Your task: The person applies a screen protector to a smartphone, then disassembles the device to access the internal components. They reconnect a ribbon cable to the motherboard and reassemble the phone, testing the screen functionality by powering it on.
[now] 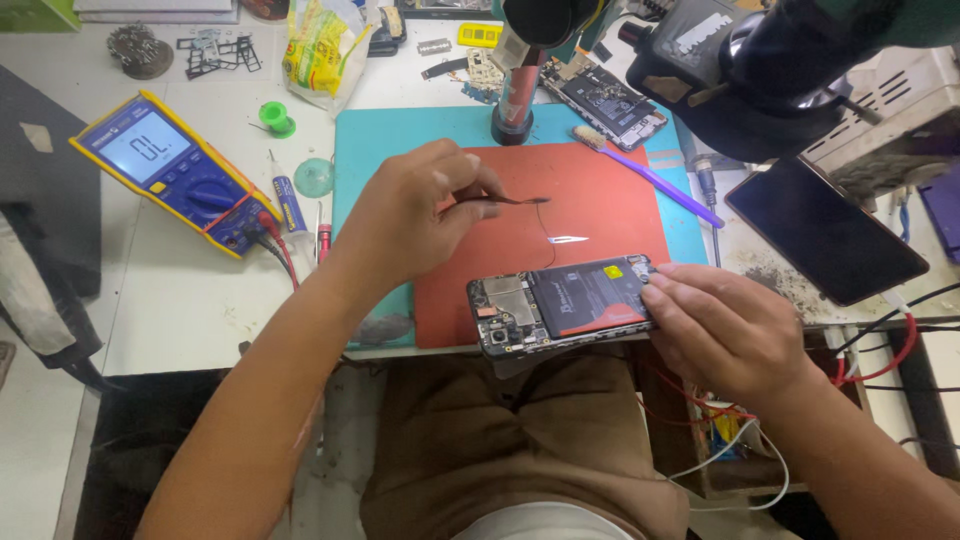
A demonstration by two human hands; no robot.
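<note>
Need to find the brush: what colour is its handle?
Purple handle; the brush shows best in the head view.

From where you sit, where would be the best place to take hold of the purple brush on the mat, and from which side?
Take the purple brush by the bare middle of its long thin handle, coming from above. It lies flat and slanted across the teal mat, bristle head at the upper left, so the handle is the clean, narrow part. The right hand rests on the opened phone and looks nearer.
</note>
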